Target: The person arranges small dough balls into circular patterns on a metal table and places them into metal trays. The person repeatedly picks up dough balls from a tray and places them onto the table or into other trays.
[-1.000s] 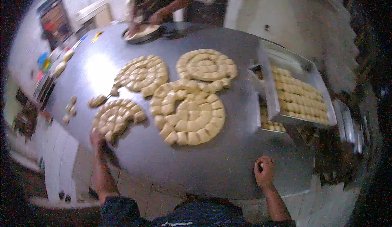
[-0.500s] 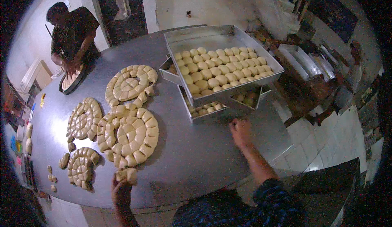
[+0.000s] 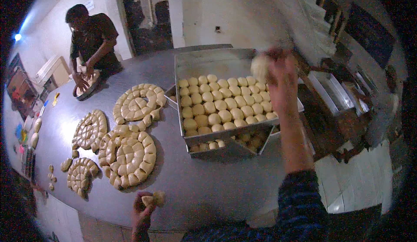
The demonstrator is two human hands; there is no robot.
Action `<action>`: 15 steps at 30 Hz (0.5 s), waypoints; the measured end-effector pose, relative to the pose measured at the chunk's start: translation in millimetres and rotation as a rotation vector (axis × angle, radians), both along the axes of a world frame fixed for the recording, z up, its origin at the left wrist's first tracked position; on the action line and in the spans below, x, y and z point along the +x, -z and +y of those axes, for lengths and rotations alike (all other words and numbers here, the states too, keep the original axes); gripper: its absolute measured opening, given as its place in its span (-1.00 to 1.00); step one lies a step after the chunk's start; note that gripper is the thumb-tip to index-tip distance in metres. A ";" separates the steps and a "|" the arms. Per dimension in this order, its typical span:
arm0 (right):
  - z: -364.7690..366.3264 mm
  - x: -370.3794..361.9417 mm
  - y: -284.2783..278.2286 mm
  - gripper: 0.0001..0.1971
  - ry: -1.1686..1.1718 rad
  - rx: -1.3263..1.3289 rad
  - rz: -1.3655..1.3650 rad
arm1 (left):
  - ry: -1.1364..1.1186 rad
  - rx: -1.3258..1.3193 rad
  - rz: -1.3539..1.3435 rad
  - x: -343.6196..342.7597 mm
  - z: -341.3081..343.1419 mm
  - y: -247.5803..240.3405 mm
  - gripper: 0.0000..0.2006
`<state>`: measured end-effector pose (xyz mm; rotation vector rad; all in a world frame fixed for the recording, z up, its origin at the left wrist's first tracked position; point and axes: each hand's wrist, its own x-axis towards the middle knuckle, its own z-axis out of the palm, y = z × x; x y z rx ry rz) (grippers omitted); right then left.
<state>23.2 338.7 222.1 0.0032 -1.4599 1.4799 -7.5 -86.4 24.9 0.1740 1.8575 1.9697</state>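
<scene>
My right hand is raised over the far right part of the top metal tray, its fingers closed on a pale dough ball. Rows of round dough balls fill the tray's nearer part. Low at the table's front edge, my left hand is closed on a small lump of dough pieces. Beyond that hand lies a large coil of cut dough, with further cut coils behind and to the left.
Under the top tray, more trays with dough balls are stacked at angles on the metal table. Across the table a co-worker presses dough in a round pan. Empty metal tins stand at the right.
My right hand has risen from the table beside the trays to above the top tray, now with a dough ball. My left hand has drawn its dough pieces away from the large coil.
</scene>
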 end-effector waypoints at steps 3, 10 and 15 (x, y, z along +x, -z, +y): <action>78.6 -62.4 -15.9 -0.76 0.492 0.239 0.189 | 0.039 0.030 0.036 24.2 32.7 -20.8 -0.69; 90.0 -129.6 61.2 -0.74 0.321 0.664 -0.648 | -0.093 0.069 0.065 46.7 27.6 -34.7 -0.67; -78.7 -17.2 76.2 -0.61 -0.365 0.587 -0.527 | -0.005 0.344 0.026 40.5 50.0 -16.1 -0.69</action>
